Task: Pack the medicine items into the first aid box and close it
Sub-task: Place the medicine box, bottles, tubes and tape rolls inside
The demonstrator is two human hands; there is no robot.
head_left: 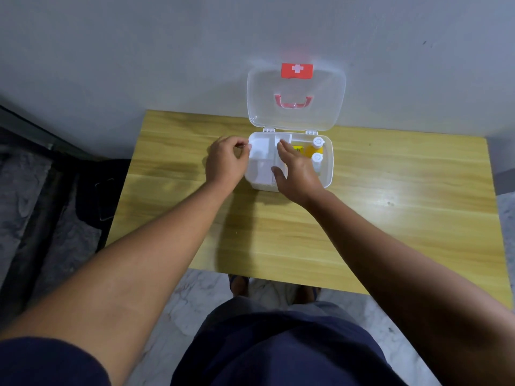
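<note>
box [328,174]: white plastic, rounded, clear lid [296,107] up | tray [260,160]: white, compartmented | left hand [227,160]: pinching tray edge | right hand [298,174]: flat, fingers spread on tray | table [390,218]: wood-grain

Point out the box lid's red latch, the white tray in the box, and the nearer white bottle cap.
red latch [297,70]: head view, on its white cross.
white tray [261,147]: head view, far-left compartment floor.
nearer white bottle cap [317,157]: head view, cap top.

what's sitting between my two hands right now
In the head view, the white plastic divided tray in the open first aid box lies between left hand and right hand.
</note>
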